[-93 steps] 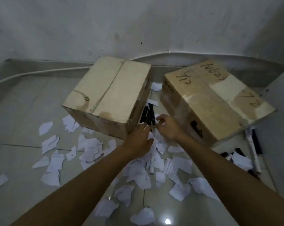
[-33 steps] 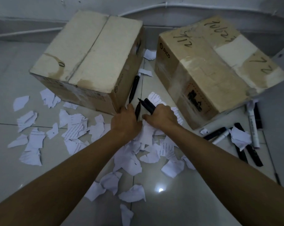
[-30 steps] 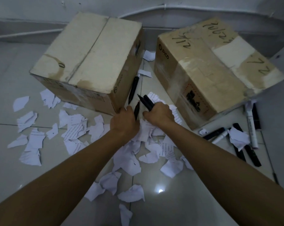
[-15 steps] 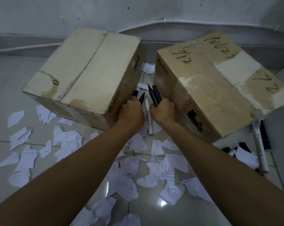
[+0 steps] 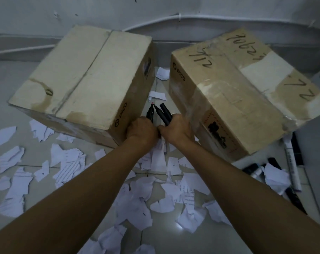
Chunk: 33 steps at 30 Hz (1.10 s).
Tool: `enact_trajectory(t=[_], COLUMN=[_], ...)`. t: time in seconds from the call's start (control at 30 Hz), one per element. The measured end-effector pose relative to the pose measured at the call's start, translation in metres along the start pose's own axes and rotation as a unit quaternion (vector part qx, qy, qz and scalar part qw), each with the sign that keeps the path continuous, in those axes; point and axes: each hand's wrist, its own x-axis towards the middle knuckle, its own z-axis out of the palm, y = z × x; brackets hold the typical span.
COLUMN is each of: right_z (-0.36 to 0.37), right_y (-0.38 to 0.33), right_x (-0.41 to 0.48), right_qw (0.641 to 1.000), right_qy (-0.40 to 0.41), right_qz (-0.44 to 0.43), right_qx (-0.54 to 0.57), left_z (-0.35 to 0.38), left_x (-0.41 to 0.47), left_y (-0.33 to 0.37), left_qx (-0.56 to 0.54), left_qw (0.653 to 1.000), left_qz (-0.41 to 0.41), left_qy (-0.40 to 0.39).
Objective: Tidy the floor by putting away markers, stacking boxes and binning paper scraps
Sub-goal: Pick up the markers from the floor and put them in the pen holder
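Observation:
Two closed cardboard boxes stand on the tiled floor, the left box (image 5: 85, 77) and the right box (image 5: 234, 92), with a narrow gap between them. Both my hands are in that gap. My left hand (image 5: 141, 132) is closed around black markers (image 5: 150, 112) that stick out past its fingers. My right hand (image 5: 176, 130) grips two more black markers (image 5: 164, 113), pointing away from me. The hands touch each other. Torn white paper scraps (image 5: 161, 195) lie scattered over the floor under my forearms and to the left.
More markers, black and white (image 5: 291, 167), lie with a scrap beside the right box's near corner, next to a grey panel (image 5: 317, 125). A wall with a white cable (image 5: 174, 19) runs behind the boxes. Scraps (image 5: 160, 95) also sit deep in the gap.
Both hands picked markers out of the scraps and moved forward into the gap between the boxes. Each now holds markers pointing away from me.

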Motion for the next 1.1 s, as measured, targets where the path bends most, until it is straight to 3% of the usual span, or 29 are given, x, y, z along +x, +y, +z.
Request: enact_trajectory(t=[0.1, 0.2, 0.3, 0.4, 0.53, 0.63, 0.8, 1.1], right_z=[-0.002, -0.009, -0.016, -0.022, -0.029, -0.038, -0.071, -0.238], right_y=[0.000, -0.002, -0.006, -0.009, -0.012, -0.019, -0.037, -0.157], right_x=[0.000, -0.003, -0.013, -0.024, -0.037, -0.051, -0.071, -0.138], right_qw=[0.997, 0.984, 0.966, 0.962, 0.968, 0.940, 0.952, 0.950], right_qy=[0.013, 0.038, 0.023, 0.013, -0.011, -0.060, -0.036, 0.052], right_qz=[0.022, 0.037, 0.040, 0.029, 0.010, 0.009, 0.002, 0.015], right_qx=[0.070, 0.168, 0.254, 0.271, 0.249, 0.336, 0.305, 0.308], left_z=[-0.003, -0.007, -0.010, -0.012, -0.016, -0.028, -0.065, -0.253], left_x=[-0.008, -0.021, -0.034, -0.050, -0.066, -0.073, -0.086, -0.164], left_y=[-0.002, 0.000, -0.002, -0.005, -0.008, -0.006, -0.005, 0.042], left_qx=[-0.089, -0.166, -0.319, -0.435, -0.458, -0.490, -0.478, -0.498], left_qw=[0.996, 0.985, 0.946, 0.899, 0.885, 0.867, 0.871, 0.860], left_qz=[-0.030, -0.019, 0.009, 0.004, -0.016, -0.015, 0.019, 0.056], left_qy=[-0.013, 0.032, 0.059, 0.051, 0.079, 0.085, 0.115, 0.099])
